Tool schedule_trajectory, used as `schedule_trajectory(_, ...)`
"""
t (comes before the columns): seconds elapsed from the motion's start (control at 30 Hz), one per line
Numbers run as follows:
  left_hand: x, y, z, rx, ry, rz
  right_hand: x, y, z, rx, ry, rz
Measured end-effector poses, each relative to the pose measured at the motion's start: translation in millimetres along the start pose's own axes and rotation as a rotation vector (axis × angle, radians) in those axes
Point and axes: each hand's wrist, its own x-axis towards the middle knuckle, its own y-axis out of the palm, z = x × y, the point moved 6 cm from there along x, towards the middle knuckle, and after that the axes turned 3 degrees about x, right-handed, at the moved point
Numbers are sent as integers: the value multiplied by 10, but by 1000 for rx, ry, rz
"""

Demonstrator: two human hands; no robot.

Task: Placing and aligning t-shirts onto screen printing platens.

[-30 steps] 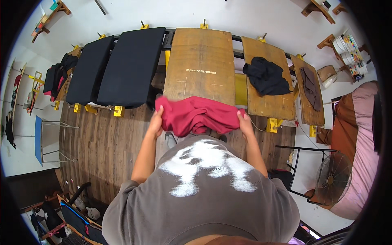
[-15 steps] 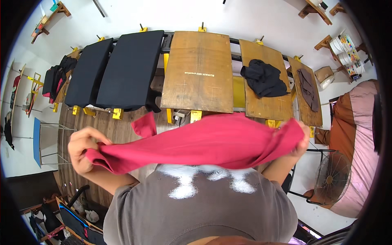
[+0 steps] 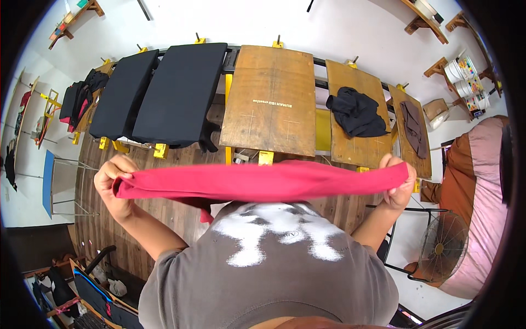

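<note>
A red shirt (image 3: 257, 182) is stretched sideways in front of my chest, pulled into a long taut band. At its left end, my left hand (image 3: 116, 176) is closed with the cloth pinched between thumb and fingers. My right hand (image 3: 399, 183) grips the opposite end, fingers closed on the edge. Part of the shirt hangs below the band near my chest, mostly hidden behind it. Beyond the cloth lies a wooden board (image 3: 268, 109) with pale cross marks, apart from both hands.
Black shirts cover two boards (image 3: 179, 93) (image 3: 124, 96) at left. On the right, a crumpled black shirt (image 3: 357, 112) and a brown cloth (image 3: 413, 127) lie on wooden boards. Yellow clamps (image 3: 266, 158) hold the row. A wire fan (image 3: 442, 247) stands at lower right.
The shirt has gone from loose and drooping to tightly stretched. Both hands have risen slightly, and the flap that flew up at left now hangs below.
</note>
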Motion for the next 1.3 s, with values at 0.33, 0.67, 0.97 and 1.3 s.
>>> schedule_trajectory(0.33, 185, 489, -108, -815, 180, 169, 119, 189, 49, 753, -211, 83)
schedule_trajectory(0.67, 602, 445, -1082, -824, 333, 226, 522, 190, 1061, 552, -345, 361)
schedule_trajectory(0.97, 447, 40, -1894, -849, 793, 148, 426, 372, 2350, 1229, -557, 696)
schedule_trajectory(1.3, 365, 312, -1621, -674, 737, 165, 284, 190, 2147, 708, -635, 398)
